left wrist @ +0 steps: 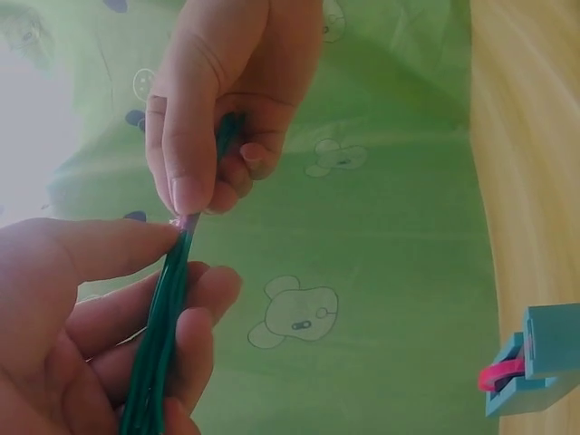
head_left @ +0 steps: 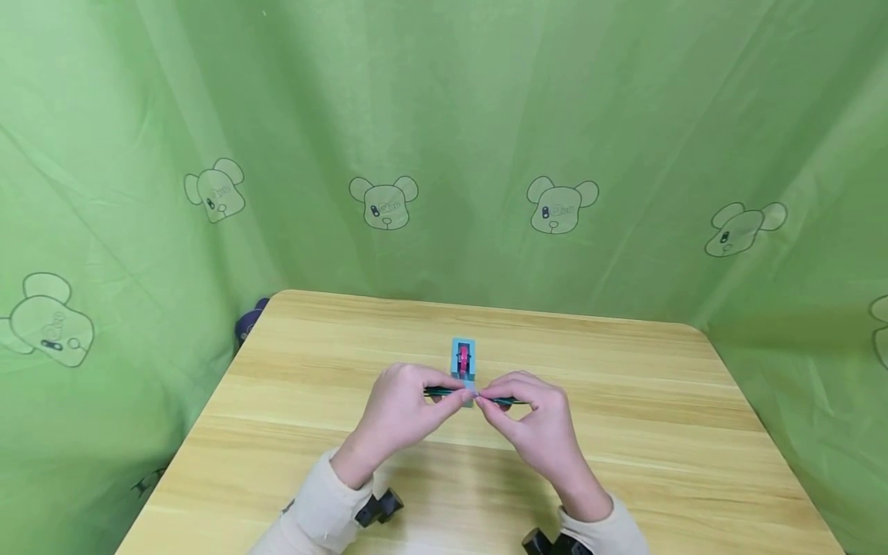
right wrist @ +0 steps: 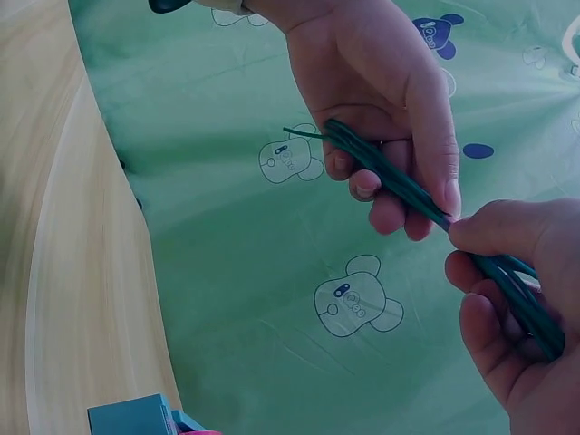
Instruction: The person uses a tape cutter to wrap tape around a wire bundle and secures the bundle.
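Observation:
Between the two hands runs a bundle of thin green cable or wire strands (right wrist: 399, 181), pinched near its middle. My left hand (head_left: 405, 405) holds one half, its thumb and fingers closed on the strands. From the other side my right hand (head_left: 537, 412) pinches the bundle, thumb tip close to the left thumb. A small pinkish-purple band (left wrist: 188, 220) shows on the bundle between the thumb tips, partly hidden by fingers. In the right wrist view one loose strand end (right wrist: 304, 133) sticks out past the left palm.
Just beyond the hands, a light blue tape dispenser (left wrist: 553, 344) with a pink roll (head_left: 463, 360) stands on the wooden table (head_left: 624, 370). Green curtains (head_left: 444, 100) printed with bear heads surround the table's back and sides.

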The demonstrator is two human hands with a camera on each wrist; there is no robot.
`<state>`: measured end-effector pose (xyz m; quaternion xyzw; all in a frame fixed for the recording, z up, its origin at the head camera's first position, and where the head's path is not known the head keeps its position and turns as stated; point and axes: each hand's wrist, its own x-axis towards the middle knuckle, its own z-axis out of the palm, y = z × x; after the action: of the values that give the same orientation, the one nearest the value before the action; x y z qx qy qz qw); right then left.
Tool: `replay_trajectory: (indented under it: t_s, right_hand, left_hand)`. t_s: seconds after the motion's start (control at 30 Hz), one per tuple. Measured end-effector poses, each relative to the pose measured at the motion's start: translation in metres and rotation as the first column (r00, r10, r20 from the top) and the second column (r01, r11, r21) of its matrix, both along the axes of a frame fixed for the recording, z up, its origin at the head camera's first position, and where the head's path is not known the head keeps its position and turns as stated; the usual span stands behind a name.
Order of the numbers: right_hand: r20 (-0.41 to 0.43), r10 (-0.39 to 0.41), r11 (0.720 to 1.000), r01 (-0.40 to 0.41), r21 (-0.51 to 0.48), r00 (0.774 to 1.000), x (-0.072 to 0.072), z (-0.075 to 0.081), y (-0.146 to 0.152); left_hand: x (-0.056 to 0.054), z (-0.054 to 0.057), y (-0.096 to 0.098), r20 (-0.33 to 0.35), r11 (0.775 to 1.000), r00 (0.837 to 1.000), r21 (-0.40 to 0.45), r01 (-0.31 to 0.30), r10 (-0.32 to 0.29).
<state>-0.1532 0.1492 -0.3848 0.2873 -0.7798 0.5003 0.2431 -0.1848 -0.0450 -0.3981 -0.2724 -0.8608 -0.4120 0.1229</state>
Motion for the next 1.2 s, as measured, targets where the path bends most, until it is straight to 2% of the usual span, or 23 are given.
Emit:
replay_trajectory:
  t_s: [0.23,0.47,0.57,0.77,0.87,1.03,1.1,1.2]
  right_hand:
    - [-0.001,-0.011,1.0,0.011,0.001,1.0,-0.001,-0.001,0.0]
    - [0.012,-0.058,0.998,0.058,0.014,0.998,-0.002,-0.002,-0.001]
    - [0.037,-0.073,0.997,0.073,0.012,0.997,-0.001,-0.002,-0.001]
    - [0.112,-0.091,0.996,0.09,0.016,0.99,0.002,0.002,-0.002]
    - [0.149,-0.091,0.996,0.089,0.018,0.985,0.002,0.002,-0.001]
    - [0.23,-0.101,0.995,0.097,0.028,0.968,-0.008,-0.015,0.007]
    - [0.264,-0.103,0.995,0.095,0.042,0.959,-0.012,-0.021,0.009]
    - [0.297,-0.101,0.994,0.088,0.057,0.95,-0.013,-0.022,0.01]
  left_hand:
    - [0.0,0.0,0.0,0.003,1.0,1.0,-0.008,-0.009,0.009]
    - [0.001,-0.001,0.002,-0.088,0.999,0.996,0.004,-0.033,0.034]
    - [0.001,-0.003,0.003,-0.152,0.999,0.987,0.004,-0.043,0.043]
    - [0.001,-0.007,0.004,-0.279,0.998,0.959,-0.01,-0.054,0.049]
    - [0.001,-0.007,0.005,-0.297,0.999,0.954,-0.018,-0.051,0.043]
    - [0.002,-0.007,0.005,-0.313,0.998,0.949,-0.025,-0.055,0.044]
    - [0.002,-0.007,0.005,-0.331,0.998,0.943,-0.028,-0.055,0.043]
    - [0.002,-0.007,0.005,-0.358,0.998,0.933,-0.025,-0.052,0.04]
